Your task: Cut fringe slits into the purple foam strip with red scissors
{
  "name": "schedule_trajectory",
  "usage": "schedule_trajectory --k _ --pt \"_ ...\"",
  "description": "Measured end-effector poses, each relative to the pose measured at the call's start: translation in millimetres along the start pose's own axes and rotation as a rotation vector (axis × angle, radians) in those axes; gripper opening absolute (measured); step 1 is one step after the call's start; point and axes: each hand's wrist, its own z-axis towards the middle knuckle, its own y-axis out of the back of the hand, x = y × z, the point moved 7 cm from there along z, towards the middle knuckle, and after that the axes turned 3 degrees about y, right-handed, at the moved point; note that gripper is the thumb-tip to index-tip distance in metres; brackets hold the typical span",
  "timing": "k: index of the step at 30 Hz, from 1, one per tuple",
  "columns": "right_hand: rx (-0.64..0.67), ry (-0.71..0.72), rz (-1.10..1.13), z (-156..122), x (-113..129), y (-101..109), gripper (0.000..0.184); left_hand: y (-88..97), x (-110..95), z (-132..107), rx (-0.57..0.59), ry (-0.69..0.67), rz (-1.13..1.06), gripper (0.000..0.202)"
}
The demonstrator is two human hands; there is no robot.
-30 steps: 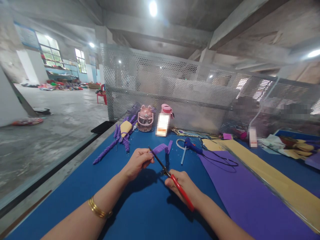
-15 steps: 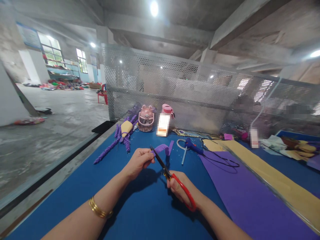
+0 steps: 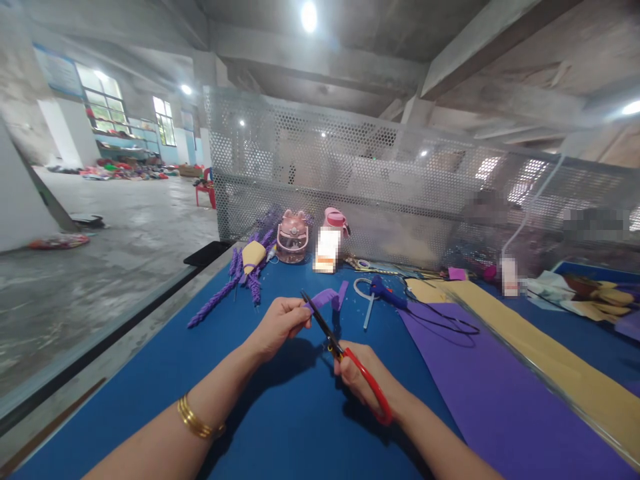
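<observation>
My left hand (image 3: 283, 325) pinches one end of a narrow purple strip (image 3: 325, 298), which curls away to the right and bends down at its far end. My right hand (image 3: 363, 377) is closed around red-handled scissors (image 3: 369, 380). Their dark blades point up and to the left, crossing the strip right beside my left fingertips. Whether the blades are parted is hard to make out. Both hands are held above the blue table (image 3: 280, 427), casting shadows on it.
A purple lavender-like bunch with a yellow wrap (image 3: 253, 257) lies at the back left. Behind stand a pink clear bottle (image 3: 293, 239) and a pink-lidded cup (image 3: 334, 217). A blue glue gun (image 3: 387, 292) with cord rests right, near a purple sheet (image 3: 505, 387) and a yellow sheet (image 3: 545, 347).
Almost nothing differs. My hands, the scissors and the purple strip keep nearly the same place, with only a very slight shift of the left fingers and strip.
</observation>
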Motion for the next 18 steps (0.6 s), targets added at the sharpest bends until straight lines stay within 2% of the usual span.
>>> schedule_trajectory --k 7,18 --pt "0.027 0.023 -0.081 1.1 3.1 0.6 0.060 0.7 2.5 1.2 -0.014 0.000 -0.009 0.025" --pt "0.025 0.022 -0.081 1.0 -0.8 0.1 0.056 -0.3 0.0 -0.4 -0.025 0.013 -0.005 0.026"
